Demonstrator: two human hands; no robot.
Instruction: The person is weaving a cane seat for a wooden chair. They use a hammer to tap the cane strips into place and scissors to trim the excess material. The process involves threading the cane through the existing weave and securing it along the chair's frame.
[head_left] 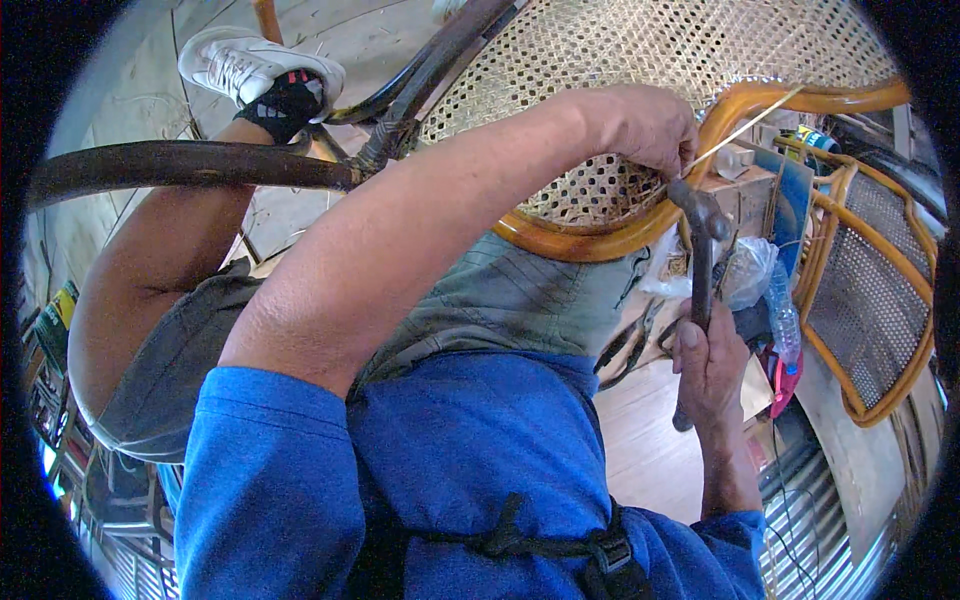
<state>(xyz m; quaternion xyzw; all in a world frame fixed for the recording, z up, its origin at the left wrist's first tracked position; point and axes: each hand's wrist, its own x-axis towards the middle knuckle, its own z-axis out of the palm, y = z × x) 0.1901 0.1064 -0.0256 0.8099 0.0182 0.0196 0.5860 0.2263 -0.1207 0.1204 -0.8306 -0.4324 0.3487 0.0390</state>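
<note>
My left hand (650, 125) reaches across the woven cane panel (560, 60). Its fingers are pinched together on a thin pale cane strip (748, 127), which slants up and right over the curved, varnished rattan frame (600, 243) of the panel. My right hand (712, 365) is wrapped round the handle of a hammer (703, 262). The hammer stands nearly upright in this view, its dark head by the frame, just below my left fingertips. The exact contact between hammer head, strip and frame is hard to make out. The panel lies over my lap.
A dark pole (190, 165) crosses above my bent leg at left. On the right are a clear plastic bottle (782, 310), a plastic bag (750, 270), a blue board (790, 215) and another rattan-framed cane panel (872, 300). Corrugated metal (800, 500) lies lower right.
</note>
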